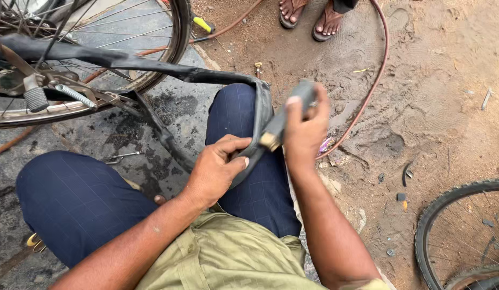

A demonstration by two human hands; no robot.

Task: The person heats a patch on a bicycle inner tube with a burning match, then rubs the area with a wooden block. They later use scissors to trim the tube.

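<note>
Matt black rubber inner tube [153, 65], shiny metal spokes [126, 32], rough sandy ground [432, 80].

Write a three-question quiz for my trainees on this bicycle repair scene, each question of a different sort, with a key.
1. True or false: the left hand presses the black inner tube against the person's knee.
2. Which does the right hand grip? A) a grey tool with a brass-coloured tip, B) a spanner, C) a pump.
3. Fill in: a reddish ___ curves across the dirt ground.

Key: 1 true; 2 A; 3 hose.
</note>
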